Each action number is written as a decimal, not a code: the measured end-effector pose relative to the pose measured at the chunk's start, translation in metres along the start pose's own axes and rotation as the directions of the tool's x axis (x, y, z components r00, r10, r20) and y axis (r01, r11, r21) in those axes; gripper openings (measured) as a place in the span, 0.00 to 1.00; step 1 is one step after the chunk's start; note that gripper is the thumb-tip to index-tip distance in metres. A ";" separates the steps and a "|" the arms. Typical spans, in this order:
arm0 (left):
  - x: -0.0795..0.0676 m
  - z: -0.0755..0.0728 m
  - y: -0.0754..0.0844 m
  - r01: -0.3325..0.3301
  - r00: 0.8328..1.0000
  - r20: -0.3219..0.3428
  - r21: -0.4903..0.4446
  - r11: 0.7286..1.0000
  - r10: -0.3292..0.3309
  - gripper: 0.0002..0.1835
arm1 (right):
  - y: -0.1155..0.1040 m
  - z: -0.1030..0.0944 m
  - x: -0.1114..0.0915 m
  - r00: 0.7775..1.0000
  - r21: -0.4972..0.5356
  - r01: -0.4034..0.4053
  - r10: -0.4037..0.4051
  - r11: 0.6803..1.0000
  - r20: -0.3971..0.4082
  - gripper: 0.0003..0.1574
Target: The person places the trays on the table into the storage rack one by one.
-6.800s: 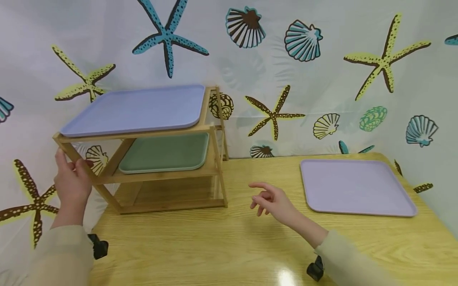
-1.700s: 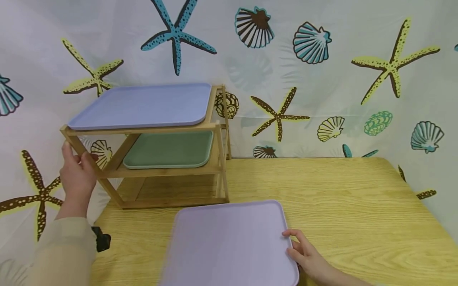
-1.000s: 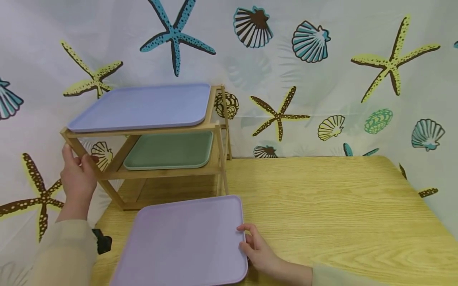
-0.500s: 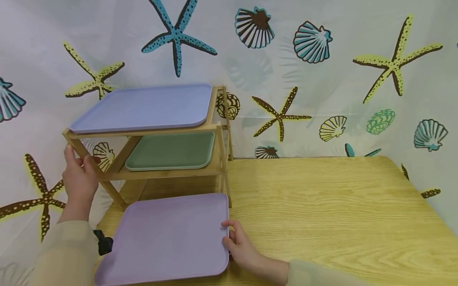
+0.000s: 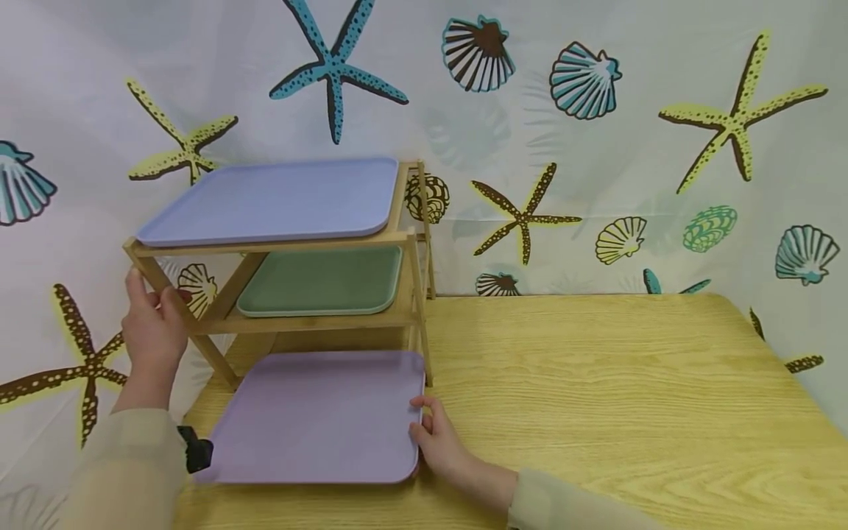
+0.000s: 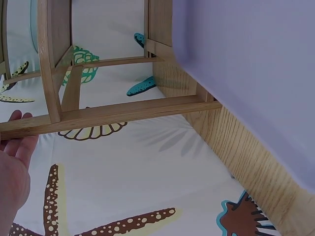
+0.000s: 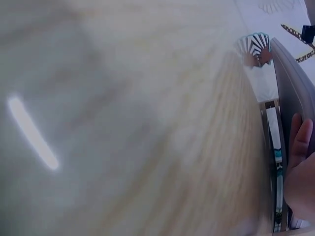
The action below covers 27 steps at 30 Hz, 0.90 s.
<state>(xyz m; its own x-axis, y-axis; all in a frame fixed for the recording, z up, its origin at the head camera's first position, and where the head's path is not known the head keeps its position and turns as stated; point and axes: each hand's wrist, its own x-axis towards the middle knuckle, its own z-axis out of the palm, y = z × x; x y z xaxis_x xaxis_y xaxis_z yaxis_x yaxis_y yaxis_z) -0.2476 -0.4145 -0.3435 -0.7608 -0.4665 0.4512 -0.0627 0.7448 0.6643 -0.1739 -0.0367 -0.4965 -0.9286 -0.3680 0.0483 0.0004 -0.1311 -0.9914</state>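
My left hand [image 5: 154, 331] grips the left front post of a three-level wooden rack [image 5: 305, 324]; in the left wrist view, its fingers curl behind the post. With my right hand [image 5: 442, 442] I hold the right edge of a lilac tray [image 5: 318, 419], thumb above and fingers underneath in the right wrist view. The tray's far edge lies at the opening of the bottom level, under the middle shelf, and its near side sticks out in front. A blue tray [image 5: 278, 199] covers the top level. On the middle shelf sits a smaller green tray [image 5: 324, 283].
The rack stands at the left end of a wood-grain table [image 5: 596, 390]. Behind and beside it hangs a white curtain [image 5: 563, 169] printed with starfish and shells. A black wrist camera [image 5: 196, 450] on the left sleeve is close to the tray's near left corner.
My right hand has taken the lilac tray from the table's right side, brought it left before the rack, then moved it forward to the bottom level. My left hand has kept its grip on the post.
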 end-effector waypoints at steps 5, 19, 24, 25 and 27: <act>-0.001 0.001 0.002 -0.004 1.000 -0.001 -0.001 1.000 0.004 0.25 | 0.003 0.001 0.009 0.999 0.033 0.002 0.000 0.999 -0.037 0.19; -0.004 0.001 0.004 -0.016 1.000 -0.010 0.002 1.000 0.016 0.25 | 0.003 0.003 0.034 0.993 0.015 0.013 -0.011 1.000 -0.120 0.20; -0.003 0.002 0.003 -0.022 1.000 -0.021 0.012 1.000 0.023 0.25 | 0.003 0.004 0.042 0.989 -0.006 -0.028 0.026 1.000 -0.147 0.22; -0.003 0.001 0.002 -0.019 1.000 -0.018 0.011 1.000 0.019 0.25 | 0.002 0.005 0.043 0.988 -0.004 -0.039 0.038 0.999 -0.150 0.24; -0.002 0.001 0.002 -0.013 1.000 -0.016 0.012 1.000 0.013 0.25 | 0.001 0.005 0.044 0.987 0.003 -0.063 0.063 0.998 -0.147 0.28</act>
<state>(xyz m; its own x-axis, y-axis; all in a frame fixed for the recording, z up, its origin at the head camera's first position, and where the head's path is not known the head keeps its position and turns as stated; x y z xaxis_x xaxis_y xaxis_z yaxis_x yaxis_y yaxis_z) -0.2470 -0.4120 -0.3438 -0.7514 -0.4638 0.4693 -0.0606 0.7567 0.6509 -0.2131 -0.0582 -0.4949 -0.9712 -0.2361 -0.0329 0.0605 -0.1107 -0.9920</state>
